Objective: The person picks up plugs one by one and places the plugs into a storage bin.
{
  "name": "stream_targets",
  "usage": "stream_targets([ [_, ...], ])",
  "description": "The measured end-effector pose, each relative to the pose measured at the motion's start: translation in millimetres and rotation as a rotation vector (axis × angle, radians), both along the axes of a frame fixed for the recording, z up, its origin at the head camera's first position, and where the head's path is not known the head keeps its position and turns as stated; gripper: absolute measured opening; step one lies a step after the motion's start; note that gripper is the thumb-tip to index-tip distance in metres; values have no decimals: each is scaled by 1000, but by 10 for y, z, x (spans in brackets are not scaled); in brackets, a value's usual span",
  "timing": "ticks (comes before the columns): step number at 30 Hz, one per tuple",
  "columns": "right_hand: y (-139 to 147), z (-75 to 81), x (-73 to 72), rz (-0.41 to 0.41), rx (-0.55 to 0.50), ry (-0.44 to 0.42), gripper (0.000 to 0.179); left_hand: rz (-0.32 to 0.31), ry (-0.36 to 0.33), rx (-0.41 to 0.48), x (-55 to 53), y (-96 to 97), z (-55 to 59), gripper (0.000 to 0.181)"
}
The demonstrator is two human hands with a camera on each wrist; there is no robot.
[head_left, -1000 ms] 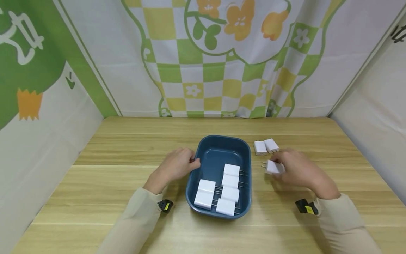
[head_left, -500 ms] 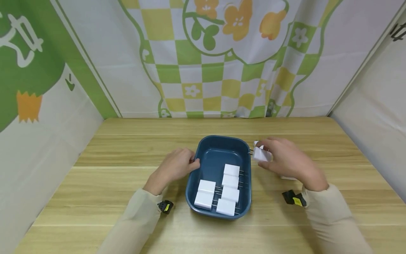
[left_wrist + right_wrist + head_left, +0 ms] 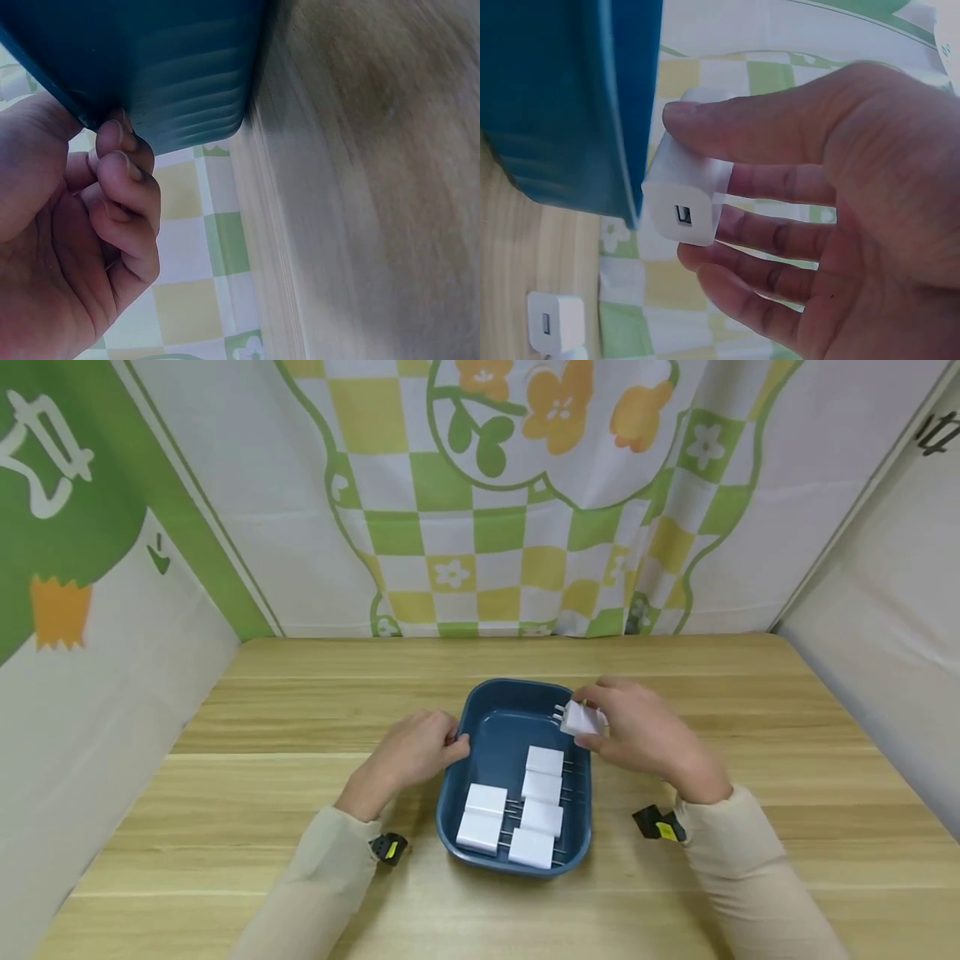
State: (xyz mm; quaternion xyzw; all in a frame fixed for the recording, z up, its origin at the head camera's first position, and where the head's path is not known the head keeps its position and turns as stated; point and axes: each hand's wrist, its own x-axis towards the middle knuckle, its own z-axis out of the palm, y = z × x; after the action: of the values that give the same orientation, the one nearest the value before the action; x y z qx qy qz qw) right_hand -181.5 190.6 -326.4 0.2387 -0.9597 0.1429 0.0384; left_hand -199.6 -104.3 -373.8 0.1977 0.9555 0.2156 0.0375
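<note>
I count six white USB chargers (image 3: 543, 787) already lying in the blue tub (image 3: 491, 747), so I judge the loading well along: four make a column up the right side, two sit together at the near left, and the far part of the floor is bare. A seventh, the held charger (image 3: 584, 720), is over the tub's far right rim, its metal prongs (image 3: 558, 709) pointing left above the inside; I cannot tell whether it touches the rim. It is not yet set down, and at least one more remains: the right wrist view shows a loose charger (image 3: 557, 322) standing on the wooden table (image 3: 300, 777), with a bit of something white at the frame's bottom edge that I cannot make out. With the right hand (image 3: 645, 735) I pinch the seventh between thumb and fingers, parted only by the charger's body, while the lower fingers bend loosely, apart from one another. With the left hand (image 3: 408, 752) I grip the tub's left rim, fingers curled in close and thumb at the edge, which I take to be steadying it.
</note>
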Motion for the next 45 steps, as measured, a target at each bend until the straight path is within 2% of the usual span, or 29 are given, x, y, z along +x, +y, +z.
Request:
stream_targets([
  [10, -60, -131, -38, 49, -7, 53, 46, -41, -4, -7, -13, 8, 7, 43],
  [18, -118, -191, -91, 65, -8, 32, 42, -73, 2, 12, -23, -21, 26, 42],
  [31, -194, -272, -99, 103, 141, 47, 49, -113, -8, 15, -24, -49, 31, 42],
  [36, -206, -328, -103, 121, 164, 54, 40, -120, -1, 7, -23, -38, 30, 42],
  [45, -222, -385, -106, 119, 195, 22, 41, -121, 6, 7, -21, -25, 10, 43],
])
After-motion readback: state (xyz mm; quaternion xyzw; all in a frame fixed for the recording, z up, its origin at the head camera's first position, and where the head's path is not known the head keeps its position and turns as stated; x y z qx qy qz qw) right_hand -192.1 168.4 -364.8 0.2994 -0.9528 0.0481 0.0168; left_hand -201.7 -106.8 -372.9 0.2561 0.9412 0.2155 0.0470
